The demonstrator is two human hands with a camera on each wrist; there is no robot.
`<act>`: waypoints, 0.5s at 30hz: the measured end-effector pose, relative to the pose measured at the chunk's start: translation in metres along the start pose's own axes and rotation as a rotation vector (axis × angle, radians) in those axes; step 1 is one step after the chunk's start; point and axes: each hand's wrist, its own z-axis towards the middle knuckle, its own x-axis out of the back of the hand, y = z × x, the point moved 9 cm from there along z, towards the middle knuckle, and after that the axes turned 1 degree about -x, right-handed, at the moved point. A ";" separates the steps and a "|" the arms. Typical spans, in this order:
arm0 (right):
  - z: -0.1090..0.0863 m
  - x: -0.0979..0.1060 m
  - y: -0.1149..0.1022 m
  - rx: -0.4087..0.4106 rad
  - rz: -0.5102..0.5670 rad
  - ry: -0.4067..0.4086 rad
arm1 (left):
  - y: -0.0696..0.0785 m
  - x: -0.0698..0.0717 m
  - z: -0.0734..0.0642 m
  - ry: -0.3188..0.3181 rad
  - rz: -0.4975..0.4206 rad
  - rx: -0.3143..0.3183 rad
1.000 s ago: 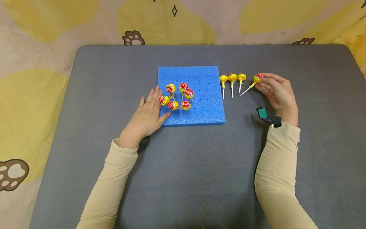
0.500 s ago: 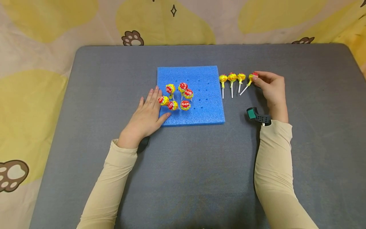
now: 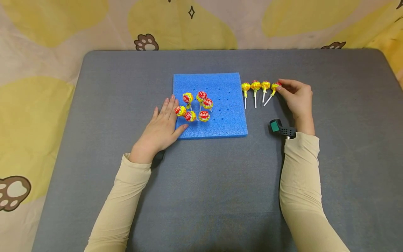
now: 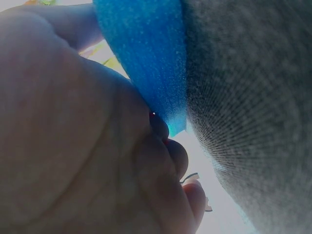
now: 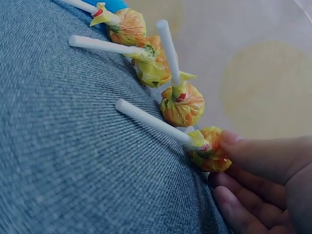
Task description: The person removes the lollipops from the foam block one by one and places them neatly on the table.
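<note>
The lollipop in play (image 3: 274,91) is at the right-hand end of a short row, to the right of the foam, its stick (image 3: 268,100) slanting toward the near left; whether it bears on the counter (image 3: 201,189) I cannot tell. The right hand (image 3: 297,99) pinches its wrapped head, thumb on the near side and the other fingers curled behind and below. That grip suits the work: hold the round head lightly, leave the stick free, and turn the wrist a little if the stick should lie more in line with the others. Its stick end comes very near that of the next lollipop (image 3: 265,86), so a sideways sweep could knock that one; a small straight movement, with the fingers parting gently on any release, should be safer. Further left lie two more lollipops (image 3: 255,87), the last just beside the blue foam block (image 3: 234,122). Six lollipops (image 3: 204,116) stand in the foam, toward its left half, with bare holes to their right. The left hand (image 3: 158,131) lies with straight fingers along the foam's left edge, thumb over the near corner; light, even pressure there should steady the block without disturbing the closest sticks.
</note>
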 end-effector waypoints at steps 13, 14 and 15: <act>0.002 -0.002 0.004 -0.014 0.132 -0.001 | 0.002 0.001 0.000 0.012 0.000 -0.012; 0.002 -0.002 0.004 -0.012 0.139 -0.001 | 0.002 0.002 0.000 0.013 0.000 -0.012; 0.002 -0.002 0.004 -0.011 0.144 0.000 | 0.002 0.002 0.000 0.013 0.000 -0.012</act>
